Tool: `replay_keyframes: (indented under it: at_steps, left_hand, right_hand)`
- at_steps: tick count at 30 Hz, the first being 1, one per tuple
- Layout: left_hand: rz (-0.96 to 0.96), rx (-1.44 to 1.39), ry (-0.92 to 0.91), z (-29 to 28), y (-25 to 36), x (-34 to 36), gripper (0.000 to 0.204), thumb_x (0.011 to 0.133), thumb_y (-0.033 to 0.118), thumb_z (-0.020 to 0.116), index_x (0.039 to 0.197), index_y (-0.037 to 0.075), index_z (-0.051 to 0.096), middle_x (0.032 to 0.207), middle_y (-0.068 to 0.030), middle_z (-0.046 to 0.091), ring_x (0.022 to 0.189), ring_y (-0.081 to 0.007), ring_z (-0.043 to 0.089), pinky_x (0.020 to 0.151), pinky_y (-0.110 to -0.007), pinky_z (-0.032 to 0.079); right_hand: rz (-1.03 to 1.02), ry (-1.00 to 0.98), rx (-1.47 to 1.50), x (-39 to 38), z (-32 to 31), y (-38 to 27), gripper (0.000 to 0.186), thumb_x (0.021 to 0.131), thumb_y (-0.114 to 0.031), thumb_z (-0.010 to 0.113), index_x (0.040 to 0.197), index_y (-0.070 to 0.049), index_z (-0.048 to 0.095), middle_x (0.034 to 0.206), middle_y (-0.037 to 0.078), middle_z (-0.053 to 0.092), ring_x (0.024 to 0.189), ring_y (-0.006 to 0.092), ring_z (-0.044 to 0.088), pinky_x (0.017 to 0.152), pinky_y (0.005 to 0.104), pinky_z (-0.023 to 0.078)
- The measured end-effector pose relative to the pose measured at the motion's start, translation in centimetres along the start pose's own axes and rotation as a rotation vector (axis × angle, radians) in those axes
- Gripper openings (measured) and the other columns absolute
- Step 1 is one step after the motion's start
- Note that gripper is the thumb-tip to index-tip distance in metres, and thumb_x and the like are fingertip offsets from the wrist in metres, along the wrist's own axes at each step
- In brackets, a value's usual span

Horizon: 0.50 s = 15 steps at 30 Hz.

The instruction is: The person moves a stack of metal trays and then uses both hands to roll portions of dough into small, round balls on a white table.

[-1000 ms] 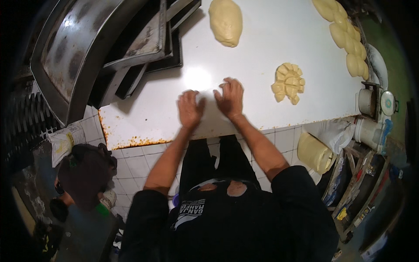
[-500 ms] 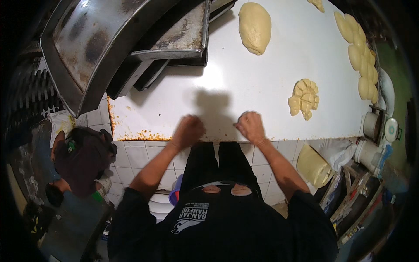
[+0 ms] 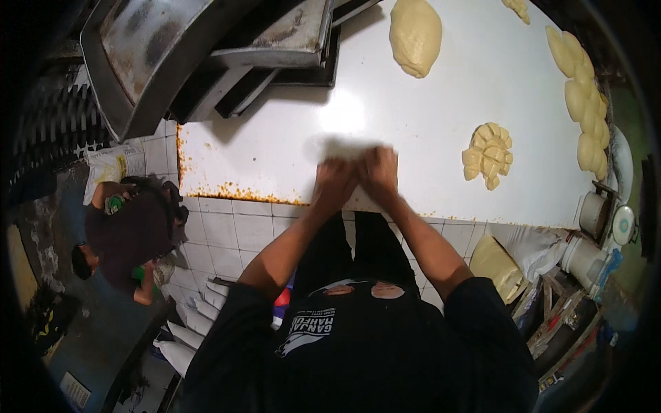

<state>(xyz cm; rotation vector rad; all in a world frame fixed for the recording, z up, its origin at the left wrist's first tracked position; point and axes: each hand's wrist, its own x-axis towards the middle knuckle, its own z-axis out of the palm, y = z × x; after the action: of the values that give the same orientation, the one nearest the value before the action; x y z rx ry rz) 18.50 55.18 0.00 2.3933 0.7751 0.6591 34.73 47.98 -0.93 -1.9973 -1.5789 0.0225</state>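
Observation:
Close together over the near edge of the rust-spotted white table [image 3: 279, 138] are my left hand [image 3: 336, 179] and my right hand [image 3: 377, 172]. The left one's fingers are smeared by motion and partly hidden; the right one's look curled, with whatever is under them out of sight. Cut dough pieces [image 3: 487, 155] lie in a cluster to their right. A large lump of dough [image 3: 414, 38] sits further back, and several oval dough pieces [image 3: 585, 110] line the right edge, with more dough [image 3: 516, 8] at the back.
Stacked metal pans [image 3: 151, 48] cover the back left. A co-worker [image 3: 131, 234] bends at the lower left near a sack [image 3: 113, 165]. At right are pots [image 3: 593, 213], a bucket [image 3: 582, 258], a yellow container [image 3: 496, 268] and wooden racking [image 3: 564, 316].
My hands were apart with fingers spread a second ago, then curled at the table edge; now they have moved inward and a little forward, nearly touching. The co-worker has shifted.

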Motion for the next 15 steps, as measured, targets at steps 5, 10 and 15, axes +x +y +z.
replay_keyframes:
  at_steps: [5, 10, 15]
  left_hand:
    - [-0.050, 0.207, -0.123, -4.8, -4.8, 3.0, 0.017, 0.093, 0.022, 0.073, 0.095, 0.007, 0.065, 0.097, -0.0154, 0.061, 0.094, -0.0339, 0.056, 0.088, -0.051, 0.045]
    - [-0.065, -0.013, -0.127, -1.5, -0.4, -2.6, 0.023, 0.087, 0.018, 0.079, 0.104, 0.008, 0.067, 0.113, -0.0142, 0.064, 0.112, -0.0374, 0.059, 0.097, -0.051, 0.047]
    - [-0.121, 0.234, -0.058, -4.5, -3.1, 3.0, 0.021, 0.091, 0.020, 0.076, 0.104, 0.008, 0.064, 0.111, -0.0127, 0.062, 0.105, -0.0350, 0.056, 0.087, -0.050, 0.044]
  right_hand:
    - [-0.100, -0.258, -0.121, 4.1, -4.3, 4.8, 0.024, 0.083, -0.030, 0.082, 0.088, -0.011, 0.067, 0.095, 0.012, 0.062, 0.093, 0.0298, 0.058, 0.080, 0.0456, 0.043]
    - [-0.065, -0.184, 0.055, -0.7, -2.7, 0.3, 0.014, 0.084, -0.014, 0.080, 0.087, -0.004, 0.070, 0.093, 0.016, 0.067, 0.091, 0.0339, 0.063, 0.082, 0.0489, 0.049]
    - [0.125, -0.148, -0.016, 5.8, -4.3, 4.0, 0.027, 0.087, -0.023, 0.081, 0.107, -0.010, 0.067, 0.105, 0.012, 0.063, 0.104, 0.0338, 0.058, 0.091, 0.0485, 0.042]
